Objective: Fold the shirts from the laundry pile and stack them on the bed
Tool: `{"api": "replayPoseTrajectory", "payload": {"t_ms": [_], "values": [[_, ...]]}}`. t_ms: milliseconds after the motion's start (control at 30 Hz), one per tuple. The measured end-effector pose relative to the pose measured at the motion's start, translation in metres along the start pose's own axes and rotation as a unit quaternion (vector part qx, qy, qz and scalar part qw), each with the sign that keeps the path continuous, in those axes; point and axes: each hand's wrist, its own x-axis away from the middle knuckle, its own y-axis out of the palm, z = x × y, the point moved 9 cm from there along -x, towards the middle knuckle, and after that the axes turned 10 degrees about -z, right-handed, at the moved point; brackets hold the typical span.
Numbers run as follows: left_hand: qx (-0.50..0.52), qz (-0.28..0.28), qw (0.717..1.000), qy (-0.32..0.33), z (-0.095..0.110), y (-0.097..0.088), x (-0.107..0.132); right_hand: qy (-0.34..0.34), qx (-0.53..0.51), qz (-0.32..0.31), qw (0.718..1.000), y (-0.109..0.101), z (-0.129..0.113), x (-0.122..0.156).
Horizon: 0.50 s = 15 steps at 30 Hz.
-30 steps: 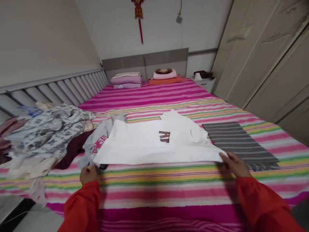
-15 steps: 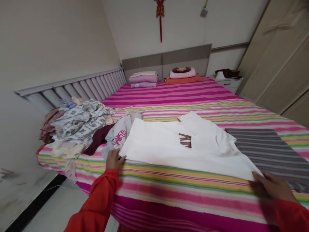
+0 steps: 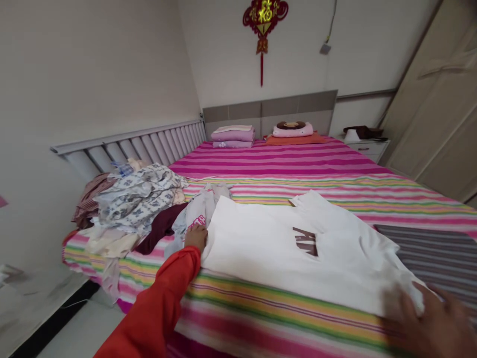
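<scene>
A white T-shirt (image 3: 257,238) with brown printed letters lies folded lengthwise across the striped bed, its sleeve part toward the right. At its left end, my left hand (image 3: 197,237) has its fingers bent together on the shirt's edge, beside a grey garment with pink lettering (image 3: 214,196). Over the shirt's right end is my right hand (image 3: 434,313), smeared by motion, so its grip is unclear. Just beyond that hand lies a folded grey striped cloth (image 3: 428,251).
A heap of clothes (image 3: 137,199), with a maroon piece (image 3: 162,228), lies at the left by the bed rail (image 3: 149,141). Folded lilac bedding (image 3: 233,135) and a pink pillow (image 3: 292,130) rest at the headboard (image 3: 298,107). A nightstand (image 3: 367,148) stands at the back right.
My left hand has shifted from the shirt's near left corner farther up its left edge. My right hand has moved in over the shirt's right end. The view has tilted up.
</scene>
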Motion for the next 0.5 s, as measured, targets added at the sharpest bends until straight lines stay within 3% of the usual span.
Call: {"api": "replayPoseTrajectory", "payload": {"t_ms": [100,200,267,367,500], "values": [[-0.033,-0.007,0.999,0.018,0.004,0.003,-0.017,0.03,-0.03,-0.016,0.999,0.022,-0.032,-0.016],[-0.062,-0.018,0.998,0.022,-0.001,0.012,-0.035,0.11,-0.023,-0.08,0.99,0.057,-0.034,-0.026],[-0.077,-0.028,0.996,0.032,-0.003,0.022,-0.047,0.115,0.005,-0.09,0.989,0.072,-0.032,-0.028],[-0.091,-0.039,0.993,0.057,-0.001,0.035,-0.065,0.088,0.034,-0.061,0.994,0.079,-0.026,-0.027],[-0.11,-0.012,0.989,0.101,0.009,0.045,-0.097,0.075,0.054,-0.047,0.995,0.078,-0.022,-0.026]]}}
